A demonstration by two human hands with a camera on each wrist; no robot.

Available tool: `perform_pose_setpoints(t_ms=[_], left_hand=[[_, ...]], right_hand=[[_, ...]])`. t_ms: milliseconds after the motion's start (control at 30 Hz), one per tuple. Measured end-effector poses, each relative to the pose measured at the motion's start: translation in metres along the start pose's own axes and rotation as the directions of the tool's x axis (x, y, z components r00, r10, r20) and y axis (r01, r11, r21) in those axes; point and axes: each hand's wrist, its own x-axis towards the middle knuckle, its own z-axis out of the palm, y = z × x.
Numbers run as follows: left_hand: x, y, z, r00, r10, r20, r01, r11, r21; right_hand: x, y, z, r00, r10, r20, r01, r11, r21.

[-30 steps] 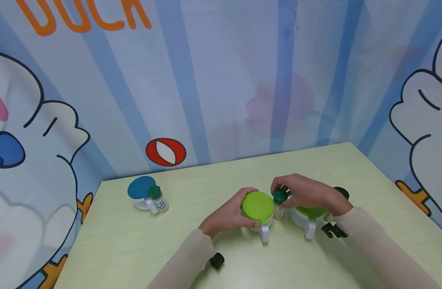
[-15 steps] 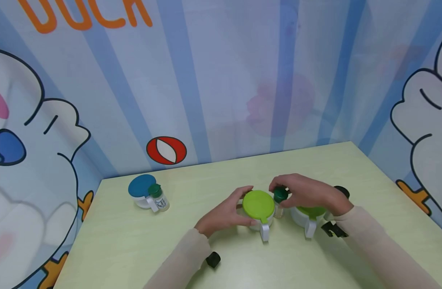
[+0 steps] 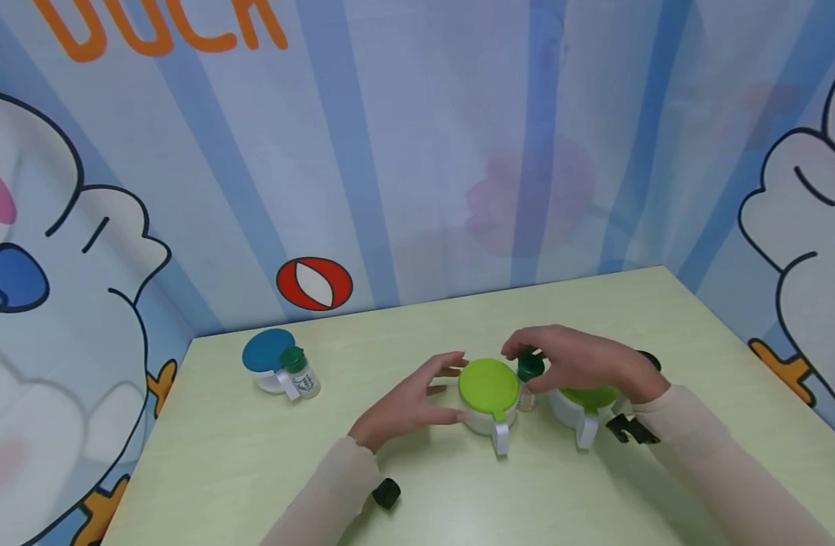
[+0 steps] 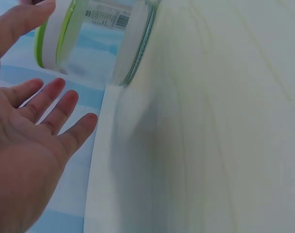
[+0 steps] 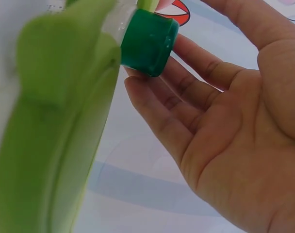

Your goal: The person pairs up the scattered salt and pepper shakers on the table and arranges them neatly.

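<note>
A white jar with a light green lid stands mid-table, its handle toward me. My left hand hovers just left of it, fingers spread and straight, not touching it. The left wrist view shows that open palm and the jar apart. A small bottle with a dark green cap stands right beside the jar. My right hand arches over the bottle. In the right wrist view its fingers lie straight behind the cap. A second green-lidded jar sits under my right wrist.
At the back left stand a blue-lidded jar and another small green-capped bottle. The pale green table is closed in by cartoon-printed walls at the back and both sides. A round black object lies behind my right wrist.
My left hand let go of the green-lidded jar and drew back to the left with its fingers spread. My right hand's fingers loosened from the bottle's cap.
</note>
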Motion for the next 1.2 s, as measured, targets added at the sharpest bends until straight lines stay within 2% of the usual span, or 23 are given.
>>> perform_pose_setpoints(t_ms=[200, 333, 767, 1200], left_hand=[[-0.008, 0.001, -0.007, 1.0, -0.012, 0.002, 0.012, 1.0, 0.0], [-0.014, 0.002, -0.012, 1.0, 0.006, 0.001, -0.006, 1.0, 0.013], [-0.036, 0.0, -0.029, 0.999, -0.002, -0.036, 0.003, 1.0, 0.028], [-0.054, -0.002, -0.04, 0.996, -0.057, -0.073, 0.059, 0.998, 0.021]], right_hand=[[0.004, -0.002, -0.001, 1.0, -0.003, 0.006, 0.003, 1.0, 0.026], [0.005, -0.005, -0.001, 1.0, -0.011, 0.005, 0.011, 0.999, 0.033], [0.012, -0.015, -0.001, 0.998, -0.068, -0.012, 0.068, 0.997, 0.02], [0.022, -0.028, 0.002, 0.994, -0.111, -0.003, 0.111, 0.994, 0.022]])
